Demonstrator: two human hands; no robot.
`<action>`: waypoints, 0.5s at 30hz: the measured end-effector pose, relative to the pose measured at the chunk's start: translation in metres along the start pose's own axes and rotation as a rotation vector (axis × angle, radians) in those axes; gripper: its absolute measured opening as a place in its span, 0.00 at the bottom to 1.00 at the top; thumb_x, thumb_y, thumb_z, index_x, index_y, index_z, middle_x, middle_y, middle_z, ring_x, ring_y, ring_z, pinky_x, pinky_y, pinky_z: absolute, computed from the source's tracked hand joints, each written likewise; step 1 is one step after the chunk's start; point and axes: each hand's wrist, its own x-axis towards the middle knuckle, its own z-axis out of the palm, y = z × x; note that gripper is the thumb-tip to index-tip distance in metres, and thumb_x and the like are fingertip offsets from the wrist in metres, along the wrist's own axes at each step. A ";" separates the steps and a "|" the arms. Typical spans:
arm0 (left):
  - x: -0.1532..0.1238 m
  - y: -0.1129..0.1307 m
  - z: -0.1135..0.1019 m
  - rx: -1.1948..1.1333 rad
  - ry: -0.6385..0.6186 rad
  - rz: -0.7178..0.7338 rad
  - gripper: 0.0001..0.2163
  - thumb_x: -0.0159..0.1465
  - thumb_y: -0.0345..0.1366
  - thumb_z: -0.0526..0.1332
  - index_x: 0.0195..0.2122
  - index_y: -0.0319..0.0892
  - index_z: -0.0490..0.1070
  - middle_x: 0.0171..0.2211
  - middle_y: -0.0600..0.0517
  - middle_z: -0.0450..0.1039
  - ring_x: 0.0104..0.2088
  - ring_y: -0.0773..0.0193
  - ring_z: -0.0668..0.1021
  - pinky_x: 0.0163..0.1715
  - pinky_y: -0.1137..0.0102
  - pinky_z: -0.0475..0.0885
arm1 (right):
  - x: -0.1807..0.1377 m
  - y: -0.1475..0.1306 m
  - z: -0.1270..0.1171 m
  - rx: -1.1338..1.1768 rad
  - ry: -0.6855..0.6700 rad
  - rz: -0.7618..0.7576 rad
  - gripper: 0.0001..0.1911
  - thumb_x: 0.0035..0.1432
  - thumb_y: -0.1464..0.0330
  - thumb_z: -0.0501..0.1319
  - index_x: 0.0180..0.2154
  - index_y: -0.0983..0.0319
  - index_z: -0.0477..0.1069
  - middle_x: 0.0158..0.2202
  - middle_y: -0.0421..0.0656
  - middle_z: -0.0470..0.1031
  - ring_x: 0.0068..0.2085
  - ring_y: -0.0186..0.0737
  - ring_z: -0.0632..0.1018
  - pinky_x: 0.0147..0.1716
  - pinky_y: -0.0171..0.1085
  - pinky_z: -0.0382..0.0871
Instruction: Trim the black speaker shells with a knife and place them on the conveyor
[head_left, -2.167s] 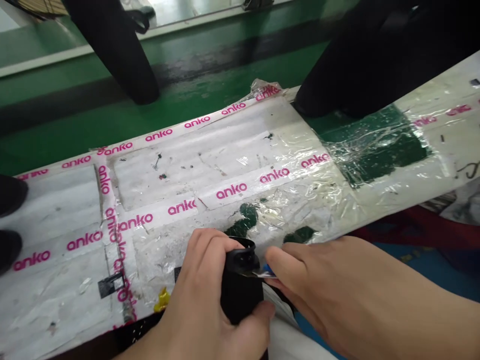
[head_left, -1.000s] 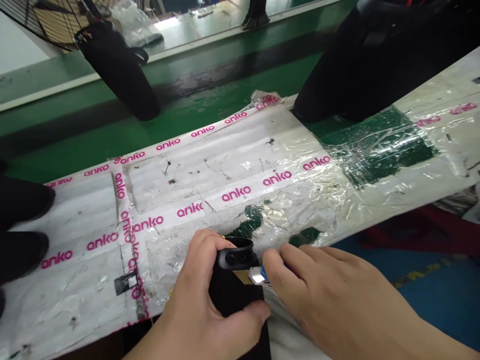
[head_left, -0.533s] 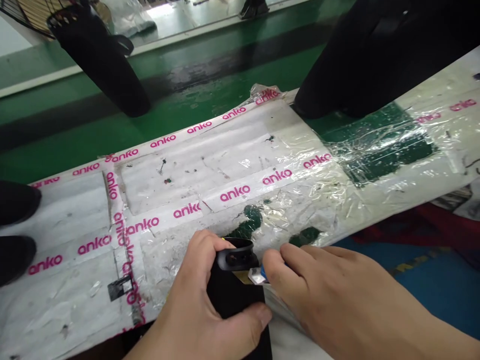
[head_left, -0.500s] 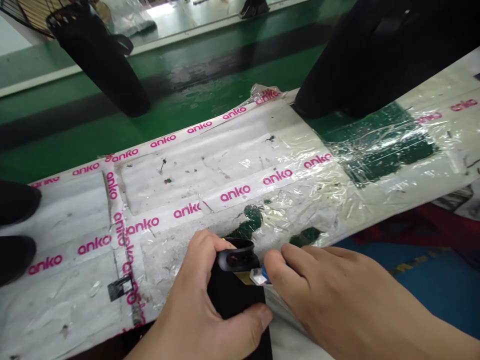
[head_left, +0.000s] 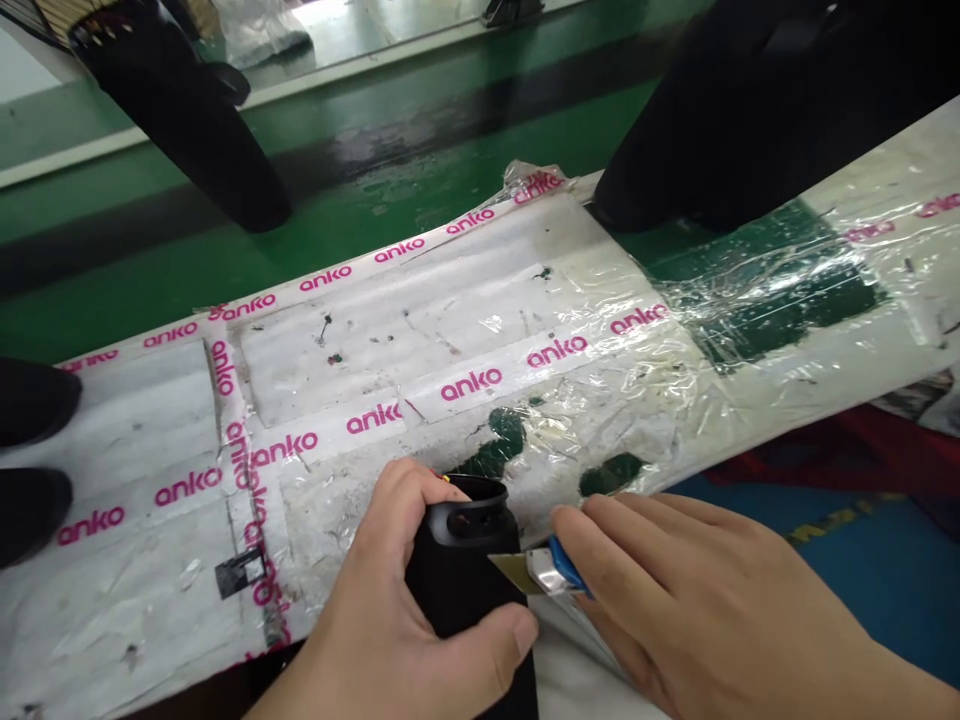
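A black fabric-covered cylinder (head_left: 465,585) with a glossy plastic rim and an open top stands upright at the bench's near edge. Around its left side wraps my left hand (head_left: 420,600), the index finger at the rim and the thumb across the front. A bit of yellow and red shows by that fingertip, too small to name. My right hand (head_left: 675,590) grips a blue utility knife (head_left: 559,570) with its blade out. The blade points left, close to the cylinder's side just below the rim; whether it touches I cannot tell.
The bench (head_left: 420,360) is covered in worn white sheeting and pink-lettered tape. Behind it runs a green conveyor (head_left: 420,150), with a black cylinder (head_left: 187,120) lying on it. A large black shape (head_left: 720,110) stands back right, and two dark rounded ends (head_left: 34,460) lie at left.
My right hand has drawn slightly right and down, so more of the knife and its blade shows. The black cylinder on the conveyor has shifted slightly left. My left hand keeps its hold.
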 end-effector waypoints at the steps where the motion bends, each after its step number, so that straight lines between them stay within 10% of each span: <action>1: 0.000 0.001 0.000 0.004 0.012 -0.014 0.13 0.53 0.34 0.72 0.37 0.50 0.72 0.39 0.56 0.72 0.40 0.58 0.76 0.39 0.66 0.72 | -0.001 0.000 0.000 -0.009 0.000 0.010 0.13 0.65 0.77 0.54 0.50 0.59 0.65 0.31 0.36 0.72 0.27 0.41 0.73 0.31 0.43 0.58; 15: 0.000 -0.006 0.001 0.070 0.044 0.142 0.19 0.51 0.29 0.72 0.43 0.53 0.76 0.40 0.57 0.74 0.39 0.59 0.78 0.40 0.65 0.74 | 0.000 0.002 0.006 -0.046 -0.035 -0.021 0.23 0.50 0.78 0.57 0.49 0.59 0.64 0.31 0.36 0.74 0.27 0.41 0.75 0.31 0.44 0.58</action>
